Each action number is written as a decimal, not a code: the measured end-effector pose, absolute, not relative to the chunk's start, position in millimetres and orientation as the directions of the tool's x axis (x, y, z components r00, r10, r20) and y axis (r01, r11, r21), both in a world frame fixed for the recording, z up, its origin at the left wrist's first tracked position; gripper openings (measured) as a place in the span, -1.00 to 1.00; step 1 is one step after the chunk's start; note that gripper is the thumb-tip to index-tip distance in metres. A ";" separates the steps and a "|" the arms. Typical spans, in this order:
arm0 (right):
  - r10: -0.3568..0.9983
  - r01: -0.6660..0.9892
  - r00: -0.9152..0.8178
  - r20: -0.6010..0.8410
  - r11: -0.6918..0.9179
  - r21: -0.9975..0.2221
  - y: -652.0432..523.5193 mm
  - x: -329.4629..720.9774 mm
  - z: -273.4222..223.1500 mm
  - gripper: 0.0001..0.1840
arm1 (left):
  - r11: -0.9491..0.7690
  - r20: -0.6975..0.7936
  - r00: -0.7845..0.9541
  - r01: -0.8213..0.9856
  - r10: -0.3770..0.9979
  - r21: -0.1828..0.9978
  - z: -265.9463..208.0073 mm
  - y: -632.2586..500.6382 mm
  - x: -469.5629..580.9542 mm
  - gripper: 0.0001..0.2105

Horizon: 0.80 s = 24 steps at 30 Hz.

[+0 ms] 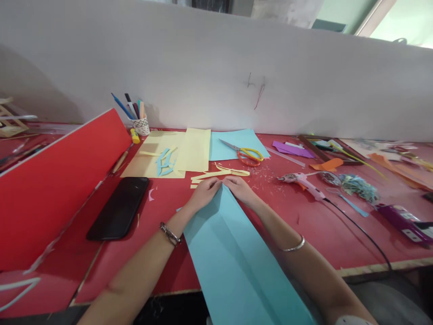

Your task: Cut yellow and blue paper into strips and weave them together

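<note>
Hands (205, 192) (241, 189) close together, in pinch grips on the long blue paper (233, 243)

The long blue sheet (233, 257) looked like smooth, matt paper. Toward the far edge of the surface (321, 234), the scissors (241, 149) had metal blades and plastic handles; the glue gun (308, 185) looked plastic.
</note>
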State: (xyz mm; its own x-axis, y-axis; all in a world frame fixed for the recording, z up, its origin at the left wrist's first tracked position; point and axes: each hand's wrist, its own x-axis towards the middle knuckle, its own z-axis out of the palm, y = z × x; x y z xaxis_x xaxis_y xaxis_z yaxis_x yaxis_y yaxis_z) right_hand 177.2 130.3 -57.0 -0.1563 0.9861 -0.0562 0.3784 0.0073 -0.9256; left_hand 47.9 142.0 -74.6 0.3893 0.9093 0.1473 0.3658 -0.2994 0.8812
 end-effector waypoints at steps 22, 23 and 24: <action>0.998 0.310 0.063 0.016 -0.004 -0.951 125.4 166.8 -67.1 -0.72 | -0.176 0.128 0.170 0.311 0.977 0.934 -76.2 134.3 62.1 -0.72; 0.997 0.312 0.069 0.019 -0.003 -0.950 125.0 166.6 -67.1 -0.72 | -0.173 0.126 0.165 0.310 0.978 0.935 -76.2 134.1 62.4 -0.73; 0.997 0.314 0.075 0.022 -0.003 -0.949 124.6 166.4 -66.9 -0.72 | -0.169 0.124 0.160 0.309 0.979 0.936 -76.2 133.9 62.6 -0.73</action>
State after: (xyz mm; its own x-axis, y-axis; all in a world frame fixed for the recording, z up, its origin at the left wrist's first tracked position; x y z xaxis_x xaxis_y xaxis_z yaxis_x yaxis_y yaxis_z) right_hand 166.4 124.6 -66.9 0.0754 0.9969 0.0219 0.3140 -0.0029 -0.9494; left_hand 62.6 133.9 -76.2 0.1596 0.9794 0.1241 0.3091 -0.1689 0.9359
